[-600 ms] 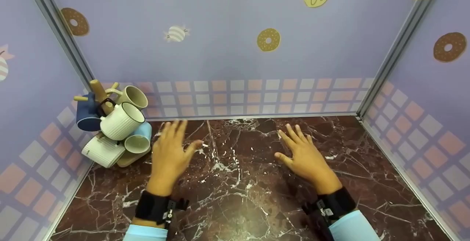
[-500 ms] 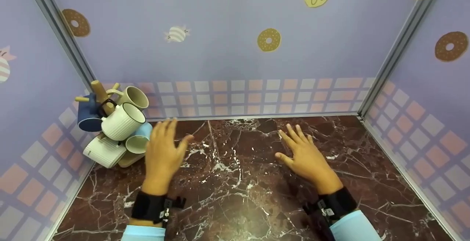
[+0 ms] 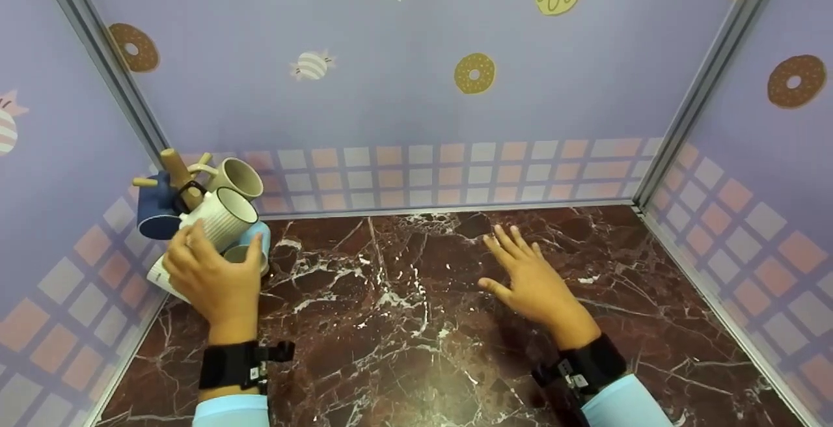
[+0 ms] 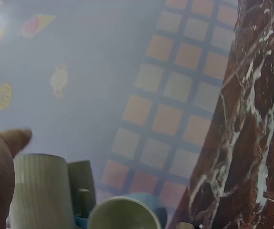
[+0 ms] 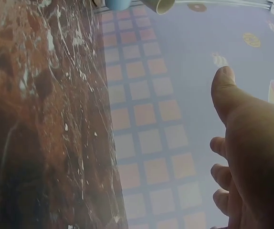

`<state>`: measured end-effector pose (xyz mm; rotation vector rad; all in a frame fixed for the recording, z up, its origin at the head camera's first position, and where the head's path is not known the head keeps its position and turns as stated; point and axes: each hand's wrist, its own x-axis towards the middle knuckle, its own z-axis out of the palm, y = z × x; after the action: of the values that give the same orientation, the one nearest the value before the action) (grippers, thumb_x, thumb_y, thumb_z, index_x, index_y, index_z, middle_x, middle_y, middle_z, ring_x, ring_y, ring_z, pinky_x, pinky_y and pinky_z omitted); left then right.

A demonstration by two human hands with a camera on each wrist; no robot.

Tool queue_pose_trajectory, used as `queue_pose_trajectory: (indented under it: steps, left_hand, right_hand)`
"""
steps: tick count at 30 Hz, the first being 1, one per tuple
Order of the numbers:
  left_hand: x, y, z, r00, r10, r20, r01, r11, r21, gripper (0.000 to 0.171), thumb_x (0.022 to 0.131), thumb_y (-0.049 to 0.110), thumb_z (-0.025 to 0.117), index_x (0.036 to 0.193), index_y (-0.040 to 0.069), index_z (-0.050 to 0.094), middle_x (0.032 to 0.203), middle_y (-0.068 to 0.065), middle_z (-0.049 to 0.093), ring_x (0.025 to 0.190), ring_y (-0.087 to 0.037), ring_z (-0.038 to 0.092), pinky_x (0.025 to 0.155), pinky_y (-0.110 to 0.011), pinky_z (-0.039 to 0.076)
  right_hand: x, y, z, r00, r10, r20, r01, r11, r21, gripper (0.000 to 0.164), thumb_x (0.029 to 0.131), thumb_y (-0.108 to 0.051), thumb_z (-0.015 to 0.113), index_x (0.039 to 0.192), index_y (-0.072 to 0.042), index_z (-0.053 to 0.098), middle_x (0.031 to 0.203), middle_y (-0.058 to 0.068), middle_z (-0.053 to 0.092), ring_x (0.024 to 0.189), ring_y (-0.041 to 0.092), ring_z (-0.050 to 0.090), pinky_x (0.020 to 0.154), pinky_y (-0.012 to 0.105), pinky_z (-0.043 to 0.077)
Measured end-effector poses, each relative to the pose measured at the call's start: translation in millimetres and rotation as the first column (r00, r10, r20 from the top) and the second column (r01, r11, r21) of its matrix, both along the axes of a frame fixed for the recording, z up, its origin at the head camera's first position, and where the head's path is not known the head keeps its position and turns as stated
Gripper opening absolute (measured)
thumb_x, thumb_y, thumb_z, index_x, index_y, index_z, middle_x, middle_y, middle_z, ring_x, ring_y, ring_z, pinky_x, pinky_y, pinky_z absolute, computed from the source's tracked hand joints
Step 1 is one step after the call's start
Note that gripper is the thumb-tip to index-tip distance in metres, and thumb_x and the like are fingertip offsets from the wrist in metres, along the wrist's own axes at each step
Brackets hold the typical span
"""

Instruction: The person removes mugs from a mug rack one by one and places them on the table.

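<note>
In the head view, my left hand (image 3: 218, 277) is at the mug stand on the left, its fingertips right at a white ribbed mug (image 3: 228, 219) with a dark rim. The fingers are bent and the thumb stands apart, overlapping a light blue mug (image 3: 260, 233). Behind the hand, a second white ribbed mug (image 3: 159, 277) is partly hidden. The left wrist view has a fingertip above the rim of a ribbed mug (image 4: 41, 191). My right hand (image 3: 537, 287) hovers over the table at the right, fingers spread and holding nothing.
A wooden mug stand (image 3: 173, 163) stands in the back left corner, also bearing a navy mug (image 3: 156, 206) and a beige mug (image 3: 239, 178). Purple patterned walls (image 3: 403, 101) enclose the dark red marbled table (image 3: 403, 349) at the back and both sides.
My left hand has moved left from beside the stand to the white ribbed mug, and its fingers have bent. The right hand has barely moved.
</note>
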<state>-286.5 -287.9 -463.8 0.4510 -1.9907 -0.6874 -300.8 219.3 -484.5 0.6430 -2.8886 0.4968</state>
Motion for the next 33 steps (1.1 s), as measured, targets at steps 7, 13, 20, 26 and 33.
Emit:
queue_pose_trajectory:
  steps: [7, 13, 20, 26, 33]
  left_hand:
    - [-17.0, -11.9, -12.9, 0.996, 0.057, 0.064, -0.057, 0.998, 0.002, 0.094, 0.089, 0.036, 0.097, 0.165, 0.009, 0.048, 0.168, -0.026, 0.046, 0.155, -0.053, 0.041, 0.119, -0.073, 0.043]
    - [-25.0, -18.8, -14.1, 0.997, 0.067, 0.031, -0.066, 0.998, -0.023, 0.09, 0.087, 0.028, 0.098, 0.163, 0.009, 0.052, 0.166, -0.026, 0.049, 0.153, -0.053, 0.044, 0.118, -0.073, 0.043]
    - [-31.9, -21.4, -9.0, 0.996, 0.084, 0.027, -0.082, 0.994, -0.066, 0.089, 0.083, 0.022, 0.099, 0.161, 0.014, 0.057, 0.164, -0.024, 0.054, 0.152, -0.052, 0.046, 0.116, -0.073, 0.043]
    - [-35.6, -24.1, -6.3, 0.996, 0.09, 0.005, -0.089, 0.993, -0.083, 0.086, 0.08, 0.016, 0.1, 0.157, 0.013, 0.062, 0.16, -0.022, 0.06, 0.15, -0.052, 0.048, 0.114, -0.073, 0.044]
    - [-39.8, -23.1, -1.8, 0.998, 0.02, -0.066, -0.025, 0.996, -0.081, 0.087, 0.077, 0.006, 0.101, 0.156, 0.008, 0.065, 0.157, -0.025, 0.063, 0.147, -0.055, 0.051, 0.123, -0.067, 0.046]
  right_hand:
    - [6.6, -9.3, -0.9, 0.998, 0.058, -0.018, -0.058, 0.998, 0.004, 0.089, 0.109, -0.067, 0.062, 0.181, -0.027, 0.029, 0.191, 0.006, 0.012, 0.178, 0.04, 0.012, 0.14, 0.074, 0.015]
    - [15.2, -23.8, -0.7, 0.988, 0.153, -0.033, -0.152, 0.988, 0.023, 0.092, 0.106, -0.076, 0.054, 0.181, -0.028, 0.028, 0.191, -0.001, 0.007, 0.179, 0.038, 0.011, 0.142, 0.067, 0.013]
    - [26.0, -43.1, -3.6, 0.969, 0.246, -0.023, -0.244, 0.969, 0.046, 0.094, 0.105, -0.082, 0.049, 0.18, -0.029, 0.03, 0.191, -0.006, 0.007, 0.179, 0.033, 0.011, 0.141, 0.067, 0.015]
    - [28.1, -48.8, -5.4, 0.954, 0.298, -0.017, -0.297, 0.953, 0.061, 0.095, 0.106, -0.08, 0.051, 0.181, -0.026, 0.03, 0.191, -0.004, 0.012, 0.179, 0.033, 0.013, 0.14, 0.071, 0.021]
    - [28.4, -47.6, -4.8, 0.952, 0.305, -0.025, -0.303, 0.951, 0.057, 0.094, 0.107, -0.078, 0.053, 0.181, -0.024, 0.031, 0.191, 0.0, 0.016, 0.178, 0.038, 0.017, 0.139, 0.073, 0.024]
